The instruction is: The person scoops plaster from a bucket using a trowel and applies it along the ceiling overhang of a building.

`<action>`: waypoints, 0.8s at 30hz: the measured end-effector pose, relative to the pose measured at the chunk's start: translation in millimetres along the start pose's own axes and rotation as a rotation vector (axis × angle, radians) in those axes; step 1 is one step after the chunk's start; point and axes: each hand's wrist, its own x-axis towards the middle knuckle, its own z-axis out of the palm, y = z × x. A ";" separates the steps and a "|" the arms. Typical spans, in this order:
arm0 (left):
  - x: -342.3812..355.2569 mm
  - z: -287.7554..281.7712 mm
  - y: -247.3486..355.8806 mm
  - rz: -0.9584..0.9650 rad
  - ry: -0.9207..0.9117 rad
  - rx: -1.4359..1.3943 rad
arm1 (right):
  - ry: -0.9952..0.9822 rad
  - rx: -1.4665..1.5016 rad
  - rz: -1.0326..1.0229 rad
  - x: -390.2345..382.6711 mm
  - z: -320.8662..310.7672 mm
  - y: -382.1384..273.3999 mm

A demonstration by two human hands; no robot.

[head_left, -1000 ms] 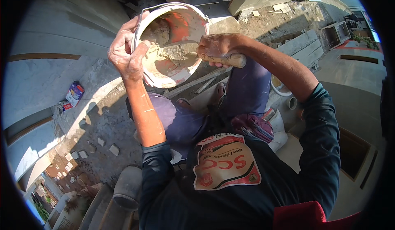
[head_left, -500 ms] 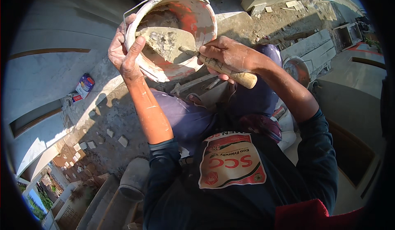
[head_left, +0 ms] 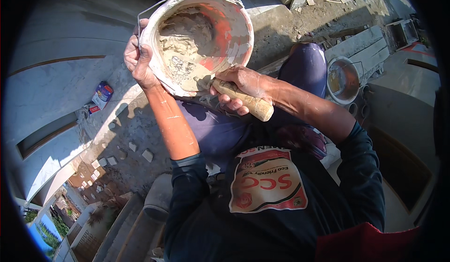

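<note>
A bucket (head_left: pixel 243 32), white and orange inside and smeared with plaster, is tilted toward me above my knees. My left hand (head_left: pixel 142 65) grips its left rim, thumb over the edge. Wet grey-beige mortar (head_left: pixel 180 37) lies in the bottom. My right hand (head_left: pixel 243 86) is wrapped round the wooden handle of a trowel (head_left: pixel 255 105). The trowel's blade reaches inside the bucket near its lower wall, coated with mortar, so its edges are hard to make out. A thin wire handle (head_left: pixel 139 24) hangs at the bucket's left side.
To the right stand a second bucket (head_left: pixel 343 81) and pale boards (head_left: pixel 361 49). A purple-and-white packet (head_left: pixel 102 95) lies by the left wall. Broken tile pieces (head_left: pixel 147 155) are scattered on the floor, with a grey cylindrical container (head_left: pixel 158 199) at lower left.
The trowel has moved down and left, its blade dropping from across the bucket's mouth to inside it. More of the mortar shows. The left hand keeps its hold on the rim.
</note>
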 end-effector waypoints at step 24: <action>5.3 18.1 6.9 -0.154 -0.002 -0.197 | -0.207 0.340 0.027 13.4 21.4 -21.6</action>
